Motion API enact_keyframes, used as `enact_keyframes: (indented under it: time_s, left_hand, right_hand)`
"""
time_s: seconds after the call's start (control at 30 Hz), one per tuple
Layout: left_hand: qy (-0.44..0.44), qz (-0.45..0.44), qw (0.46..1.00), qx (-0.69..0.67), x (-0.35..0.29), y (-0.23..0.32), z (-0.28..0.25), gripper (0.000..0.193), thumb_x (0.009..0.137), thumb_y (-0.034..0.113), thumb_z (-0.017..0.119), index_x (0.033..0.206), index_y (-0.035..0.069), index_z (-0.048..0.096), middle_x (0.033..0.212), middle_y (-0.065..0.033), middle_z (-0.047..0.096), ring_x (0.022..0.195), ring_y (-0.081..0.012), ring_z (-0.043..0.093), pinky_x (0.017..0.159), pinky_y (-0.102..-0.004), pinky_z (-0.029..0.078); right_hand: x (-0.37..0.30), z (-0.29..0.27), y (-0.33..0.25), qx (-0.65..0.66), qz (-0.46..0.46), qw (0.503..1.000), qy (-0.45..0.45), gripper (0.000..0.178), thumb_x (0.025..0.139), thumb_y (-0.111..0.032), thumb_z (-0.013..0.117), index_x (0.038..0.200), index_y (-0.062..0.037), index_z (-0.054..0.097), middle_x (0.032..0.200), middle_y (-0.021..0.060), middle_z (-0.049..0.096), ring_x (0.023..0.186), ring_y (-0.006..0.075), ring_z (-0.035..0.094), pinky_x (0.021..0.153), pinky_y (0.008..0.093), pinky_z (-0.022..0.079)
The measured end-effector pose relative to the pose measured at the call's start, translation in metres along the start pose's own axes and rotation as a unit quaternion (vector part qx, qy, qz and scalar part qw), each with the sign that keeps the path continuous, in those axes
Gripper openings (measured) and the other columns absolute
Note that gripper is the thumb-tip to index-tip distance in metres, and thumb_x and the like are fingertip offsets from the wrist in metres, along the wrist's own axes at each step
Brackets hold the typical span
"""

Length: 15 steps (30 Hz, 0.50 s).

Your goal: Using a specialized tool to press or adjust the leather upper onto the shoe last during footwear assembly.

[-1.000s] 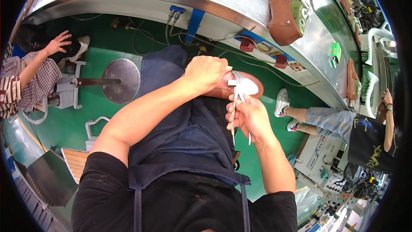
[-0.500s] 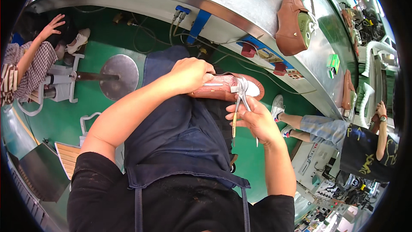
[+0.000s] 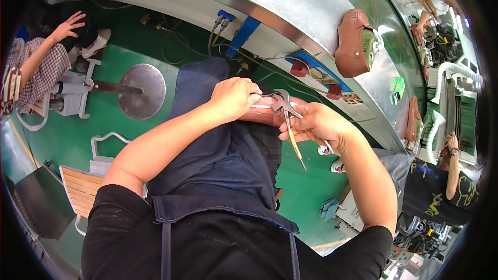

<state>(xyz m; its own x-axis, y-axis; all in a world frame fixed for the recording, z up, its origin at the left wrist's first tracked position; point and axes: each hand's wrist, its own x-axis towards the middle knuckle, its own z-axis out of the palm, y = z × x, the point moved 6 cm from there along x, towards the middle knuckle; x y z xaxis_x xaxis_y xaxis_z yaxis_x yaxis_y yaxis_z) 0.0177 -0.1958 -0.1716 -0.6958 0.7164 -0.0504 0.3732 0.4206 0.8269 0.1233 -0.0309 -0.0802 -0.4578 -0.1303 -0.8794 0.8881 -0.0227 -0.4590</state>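
A brown leather shoe [image 3: 263,116] lies sole side up over my lap, its toe end mostly hidden behind my right hand. My left hand [image 3: 233,99] is closed round the other end of it. In my right hand [image 3: 320,126] is a pair of metal pincers [image 3: 282,100], one handle of which is yellowish. Their jaws rest at the shoe's edge, close to my left fingers; whether they grip the leather I cannot tell. The handles are spread, with my right fingers around and between them. A dark blue apron [image 3: 202,150] covers my lap.
A metal workbench [image 3: 311,5] curves ahead, bearing another brown shoe [image 3: 357,44] on a green last and a small green box [image 3: 397,90]. Left stands a round metal disc [image 3: 141,92] on a post, near a seated person's hand [image 3: 68,27]. Another person's arm [image 3: 452,168] shows at right.
My right hand and the pincers have moved from near the shoe's toe toward my left hand. The handles now slant more to the right. The whole view has shifted slightly.
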Motion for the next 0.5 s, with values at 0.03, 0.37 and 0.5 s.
enact_keyframes:
  time_s: [0.03, 0.37, 0.5]
  left_hand:
    - [0.000, 0.000, 1.000, 0.000, 0.000, 0.000, -0.001, 0.023, 0.093, 0.025, 0.068, 0.104, 0.009, 0.079, 0.103, -0.0102, 0.075, 0.105, -0.0327, 0.069, 0.090, -0.0466, 0.054]
    - [-0.104, 0.084, 0.980, 0.145, -0.007, 0.038, 0.006, 0.051, 0.082, 0.030, 0.083, 0.122, 0.002, 0.068, 0.114, -0.0134, 0.070, 0.113, -0.0320, 0.066, 0.094, -0.0443, 0.051]
    - [-0.063, 0.129, 0.966, 0.213, -0.016, 0.046, 0.019, 0.068, 0.075, 0.025, 0.089, 0.128, -0.001, 0.057, 0.117, -0.0123, 0.068, 0.114, -0.0287, 0.065, 0.095, -0.0418, 0.048]
  right_hand:
    - [0.001, 0.000, -0.003, -0.017, 0.009, 1.000, -0.003, 0.045, 0.100, 0.001, 0.054, 0.143, 0.0050, 0.046, 0.110, 0.0144, 0.069, 0.099, 0.0263, 0.074, 0.088, 0.0360, 0.062]
    - [-0.007, 0.019, 0.015, -0.294, -0.018, 0.948, 0.117, 0.017, 0.104, -0.006, 0.045, 0.115, 0.0052, 0.052, 0.087, 0.0084, 0.062, 0.068, 0.0179, 0.064, 0.058, 0.0365, 0.056]
    - [-0.003, 0.020, 0.029, -0.338, -0.083, 0.922, 0.170, 0.013, 0.107, -0.010, 0.049, 0.109, 0.0022, 0.050, 0.081, 0.0094, 0.062, 0.065, 0.0193, 0.064, 0.057, 0.0384, 0.054]
